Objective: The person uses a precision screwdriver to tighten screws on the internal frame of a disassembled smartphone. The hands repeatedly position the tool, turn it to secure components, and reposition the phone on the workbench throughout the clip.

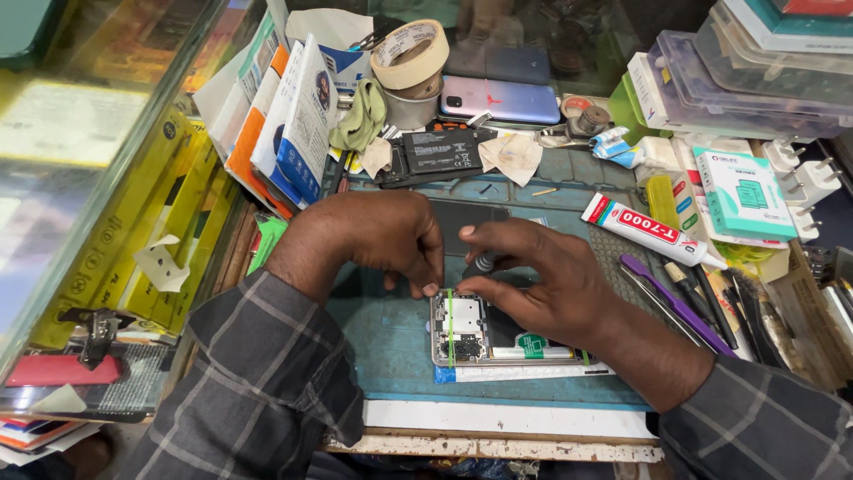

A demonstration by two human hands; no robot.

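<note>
My right hand (546, 280) pinches the small dark round-capped handle of a screwdriver (485, 262) between thumb and forefinger, standing it upright so its tip bears down into the opened silver-framed smartphone (484, 333) lying back-off on the teal rubber work mat (391, 342). My left hand (382, 236) is curled, its fingertips pressing at the phone's upper left corner to keep it from sliding; it grasps nothing that I can see. A thin green strip (450, 327) runs across the exposed board. Within reach to my right lie a white glue tube with a red cap (653, 231) and a purple plastic pry tool (675, 302); a removed black flat battery (440, 153) sits further up the mat.
</note>
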